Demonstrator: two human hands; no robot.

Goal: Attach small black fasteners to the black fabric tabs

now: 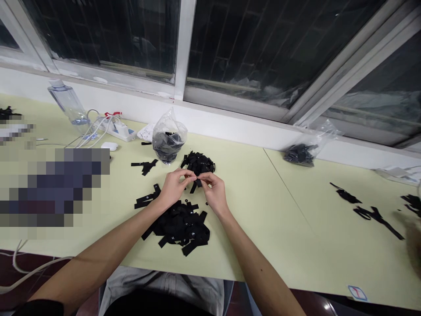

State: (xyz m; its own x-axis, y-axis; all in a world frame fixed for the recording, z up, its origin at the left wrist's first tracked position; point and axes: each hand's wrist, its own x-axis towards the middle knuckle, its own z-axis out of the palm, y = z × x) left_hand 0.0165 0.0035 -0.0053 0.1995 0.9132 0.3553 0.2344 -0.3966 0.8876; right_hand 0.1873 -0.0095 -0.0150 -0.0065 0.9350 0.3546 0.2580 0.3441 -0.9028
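Note:
My left hand [175, 185] and my right hand [213, 188] meet at the fingertips above the table, both closed in a pinch. Whatever lies between the fingers is too small to make out. Just behind them rises a heap of small black pieces [199, 161], partly covered by my hands. Nearer to me, under my wrists, lies a larger pile of short black fabric strips [184, 226], some with small white marks. A small black ring [207, 203] rests on the table by my right wrist.
A clear plastic bag [169, 140] of black pieces stands behind the heap; another bag [299, 154] lies at the back right. To the left are a water bottle [70, 105], a power strip [123, 131] and cables. Black straps [376, 217] lie far right.

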